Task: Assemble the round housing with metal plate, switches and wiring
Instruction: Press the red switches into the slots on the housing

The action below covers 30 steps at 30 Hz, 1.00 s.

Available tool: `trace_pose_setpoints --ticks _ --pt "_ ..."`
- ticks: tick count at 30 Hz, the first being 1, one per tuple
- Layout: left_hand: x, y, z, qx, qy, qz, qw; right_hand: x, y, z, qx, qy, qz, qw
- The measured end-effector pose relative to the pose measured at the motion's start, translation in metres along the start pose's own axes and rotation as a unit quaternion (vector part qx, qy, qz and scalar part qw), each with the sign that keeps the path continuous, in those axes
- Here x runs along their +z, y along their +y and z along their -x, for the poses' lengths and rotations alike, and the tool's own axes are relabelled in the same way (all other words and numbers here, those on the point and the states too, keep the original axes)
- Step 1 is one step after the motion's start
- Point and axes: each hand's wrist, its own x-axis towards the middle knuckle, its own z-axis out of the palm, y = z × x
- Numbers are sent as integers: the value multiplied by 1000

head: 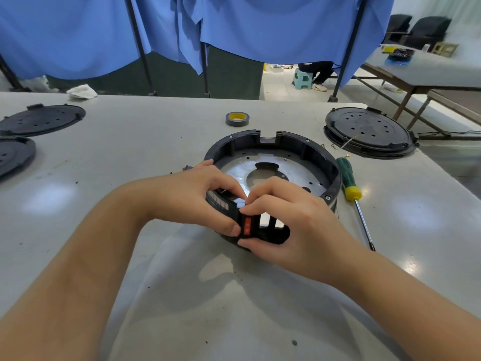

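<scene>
Both our hands work at the near rim of the round black plastic housing [307,149], which sits mid-table on the pale grey tabletop [156,152], open side up. Inside it lies the silver metal plate w/ a big centre cutout [296,168], flat on the housing floor. Our left hand [190,194] curls its fingers over the near-left wall, thumb pressed on the outside, gripping the housing. Our right hand [289,222] pinches the small red rocker switch [246,226] between thumb & fingertips at the front slots of the wall; whether the switch is fully seated we can't tell.

Just right of the housing lies a green-and-yellow-handled screwdriver [348,181], tip toward us. Beyond that, a black perforated round lid stack [369,131] w/ thin yellow ring-terminal wires [343,147] beside it. A grey tape roll w/ yellow core [237,118] sits behind the housing, apart from it. Far left: 2 more black perforated discs [41,119], plus a crumpled white rag [82,91] at the back edge.
</scene>
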Motion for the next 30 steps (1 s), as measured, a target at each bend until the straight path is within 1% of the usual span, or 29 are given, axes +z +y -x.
trace_pose_setpoints --ticks 12,21,27,30 --pt "1 3 -1 3 -6 2 1000 2 6 1 -8 15 -10 1000" --pt "2 2 -4 -8 11 2 1000 -3 6 0 17 -12 3 1000" --pt "2 3 -4 -13 11 -1 1000 -3 2 -1 34 -3 -15 999" --pt "2 3 -2 -29 9 -1 1000 -2 -1 -2 42 -1 -22 999"
